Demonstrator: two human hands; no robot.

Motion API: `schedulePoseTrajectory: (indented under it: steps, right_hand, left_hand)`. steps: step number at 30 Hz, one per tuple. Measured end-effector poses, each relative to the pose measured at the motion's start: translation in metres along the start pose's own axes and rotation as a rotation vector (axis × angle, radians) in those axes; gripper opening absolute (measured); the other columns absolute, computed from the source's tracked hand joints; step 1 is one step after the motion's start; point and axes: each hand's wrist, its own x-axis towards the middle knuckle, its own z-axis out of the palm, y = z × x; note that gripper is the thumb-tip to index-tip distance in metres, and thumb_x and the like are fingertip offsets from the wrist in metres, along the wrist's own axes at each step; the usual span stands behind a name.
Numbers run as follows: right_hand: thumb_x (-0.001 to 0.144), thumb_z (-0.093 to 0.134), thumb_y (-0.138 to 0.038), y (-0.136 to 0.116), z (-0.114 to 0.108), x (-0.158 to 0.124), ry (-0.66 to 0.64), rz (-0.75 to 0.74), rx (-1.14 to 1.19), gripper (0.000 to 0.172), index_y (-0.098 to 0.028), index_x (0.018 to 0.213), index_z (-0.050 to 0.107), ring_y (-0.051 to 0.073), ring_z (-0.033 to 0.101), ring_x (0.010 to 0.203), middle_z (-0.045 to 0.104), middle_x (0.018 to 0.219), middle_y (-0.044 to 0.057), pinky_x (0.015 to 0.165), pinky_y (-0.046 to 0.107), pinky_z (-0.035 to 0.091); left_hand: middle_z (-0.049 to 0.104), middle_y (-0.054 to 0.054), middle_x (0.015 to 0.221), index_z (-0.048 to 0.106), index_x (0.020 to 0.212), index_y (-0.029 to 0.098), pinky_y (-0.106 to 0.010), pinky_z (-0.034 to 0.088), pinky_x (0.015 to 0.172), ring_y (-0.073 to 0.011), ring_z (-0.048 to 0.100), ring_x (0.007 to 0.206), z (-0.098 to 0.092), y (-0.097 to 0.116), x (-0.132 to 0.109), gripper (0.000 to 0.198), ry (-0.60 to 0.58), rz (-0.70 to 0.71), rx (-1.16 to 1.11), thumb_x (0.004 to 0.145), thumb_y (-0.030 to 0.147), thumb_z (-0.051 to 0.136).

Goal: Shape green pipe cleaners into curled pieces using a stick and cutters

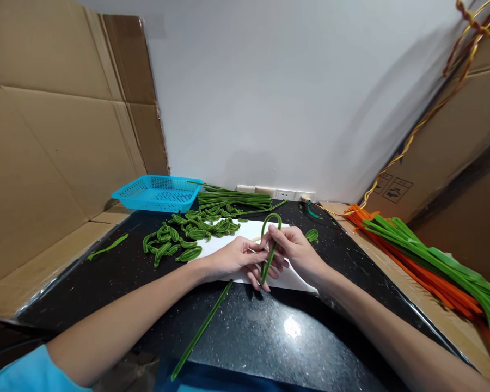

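Over the white paper (220, 248), a dark green pipe cleaner (272, 216) is bent into a tall narrow loop. My left hand (245, 258) pinches it low on its left side. Fingers of my right hand (292, 245) close on its upper right side. A straight length of green pipe cleaner (202, 329) runs from below my left hand toward the table's front edge; whether it joins the loop is hidden. Left of the paper lies a pile of leaf-shaped green pipe-cleaner pieces (196, 233). One more leaf piece (312, 235) rests beyond my right hand.
Straight green pipe cleaners (234, 200) lie bundled at the back beside a blue plastic basket (157, 207). Bright green strips (428, 256) and orange strips (416, 277) lie at the right. A power strip (283, 194) stands against the wall. Cardboard (57, 109) encloses the sides.
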Motion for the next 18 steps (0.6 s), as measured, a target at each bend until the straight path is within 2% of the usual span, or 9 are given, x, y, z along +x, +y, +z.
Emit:
schedulePoseTrajectory:
  steps: [4, 6, 9, 12, 18]
  right_hand:
    - [0.089, 0.060, -0.068, 0.004, -0.003, 0.003, 0.066, -0.044, -0.063, 0.056, -0.014, 0.075, 0.068, 0.009, 0.045, 0.036, 0.050, 0.042, -0.003, 0.038, 0.019, 0.032]
    - [0.088, 0.061, -0.068, 0.006, -0.007, 0.004, 0.124, -0.052, -0.054, 0.056, -0.015, 0.072, 0.067, 0.009, 0.044, 0.036, 0.046, 0.041, -0.004, 0.037, 0.019, 0.030]
    - [0.086, 0.062, -0.070, 0.009, -0.013, 0.006, 0.207, -0.071, -0.007, 0.059, -0.015, 0.065, 0.064, 0.007, 0.037, 0.035, 0.038, 0.042, -0.007, 0.036, 0.019, 0.029]
    - [0.086, 0.061, -0.071, 0.009, -0.015, 0.007, 0.270, -0.111, -0.011, 0.061, -0.015, 0.063, 0.064, 0.005, 0.031, 0.035, 0.034, 0.044, -0.008, 0.035, 0.019, 0.028]
    - [0.085, 0.065, -0.067, 0.005, -0.009, 0.005, 0.319, -0.131, -0.135, 0.057, -0.015, 0.064, 0.063, 0.008, 0.043, 0.034, 0.044, 0.045, -0.005, 0.033, 0.020, 0.032]
  left_hand:
    - [0.076, -0.022, 0.098, 0.069, 0.105, 0.005, -0.026, 0.057, 0.057, -0.0212, 0.076, 0.067, -0.001, -0.001, -0.001, 0.047, 0.008, -0.014, -0.006, 0.091, 0.050, 0.069]
    - [0.076, -0.020, 0.096, 0.068, 0.102, 0.006, -0.025, 0.057, 0.054, -0.0195, 0.074, 0.063, -0.002, 0.000, -0.001, 0.044, 0.007, -0.013, -0.020, 0.091, 0.049, 0.069]
    - [0.074, -0.014, 0.086, 0.067, 0.104, 0.008, -0.021, 0.053, 0.047, -0.0167, 0.071, 0.056, -0.002, -0.001, -0.001, 0.043, 0.014, -0.003, -0.043, 0.091, 0.048, 0.069]
    - [0.072, -0.012, 0.081, 0.067, 0.110, 0.007, -0.021, 0.053, 0.046, -0.0167, 0.071, 0.056, -0.003, -0.002, 0.000, 0.045, 0.018, -0.012, -0.056, 0.091, 0.048, 0.068]
    - [0.072, -0.015, 0.093, 0.069, 0.106, 0.006, -0.024, 0.056, 0.050, -0.0181, 0.073, 0.061, -0.001, -0.001, 0.000, 0.048, 0.026, -0.016, -0.030, 0.088, 0.051, 0.071]
